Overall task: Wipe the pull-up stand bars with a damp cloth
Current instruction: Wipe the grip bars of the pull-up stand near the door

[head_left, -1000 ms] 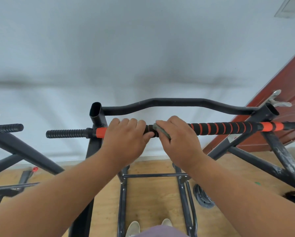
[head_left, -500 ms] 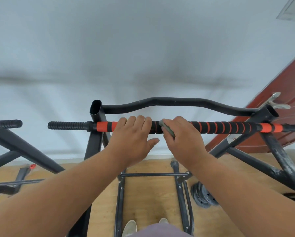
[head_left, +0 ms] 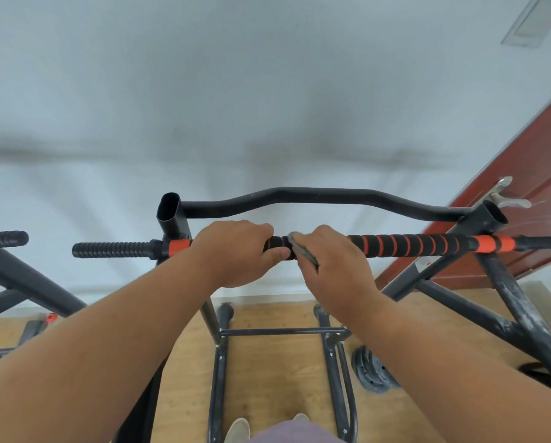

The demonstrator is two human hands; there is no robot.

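The pull-up stand's front bar (head_left: 405, 245) runs left to right at chest height, wrapped in black and orange grip. My left hand (head_left: 236, 254) grips the bar left of centre, fingers over the top and thumb underneath. Right beside it, my right hand (head_left: 328, 260) holds a grey cloth (head_left: 303, 249) wrapped against the bar; only a folded edge of the cloth shows by the thumb. A curved black rear bar (head_left: 315, 196) lies behind both hands.
Two black uprights (head_left: 172, 215) carry the bars, with braces (head_left: 517, 311) slanting down at the right. The stand's base frame (head_left: 280, 332) and weight plates (head_left: 373, 369) lie on the wooden floor. A red door (head_left: 529, 187) is at the right, another rack (head_left: 15, 276) at the left.
My left hand's thumb, spread away half a second ago, has closed under the bar again. Both hands have shifted slightly left along the bar, the right one keeping the cloth pressed on.
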